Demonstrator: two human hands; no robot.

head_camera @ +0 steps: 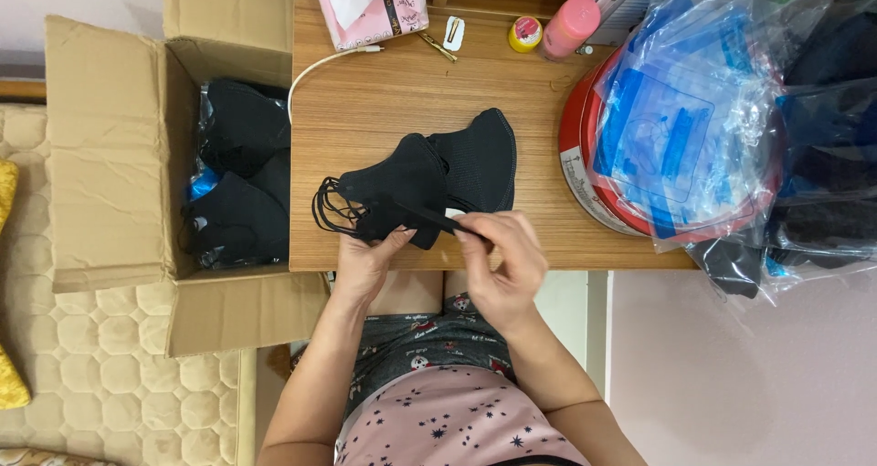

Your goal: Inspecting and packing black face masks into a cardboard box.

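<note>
Both hands pinch one stack of black face masks [402,192] at the wooden table's [365,100] near edge: left hand [368,263] under its corner, right hand [502,260] gripping a strap. One more mask [482,160] lies behind. One cardboard box [110,155] left holds bagged masks.

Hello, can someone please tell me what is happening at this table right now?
A person sits at a small wooden table and handles a stack of black face masks lying at its near edge. The left hand grips the stack from below, while the right hand pinches the edge of the top mask. An open cardboard box on the left holds more bagged black masks. Plastic bags are piled on the right, and a pink tissue box stands at the far edge.
</note>
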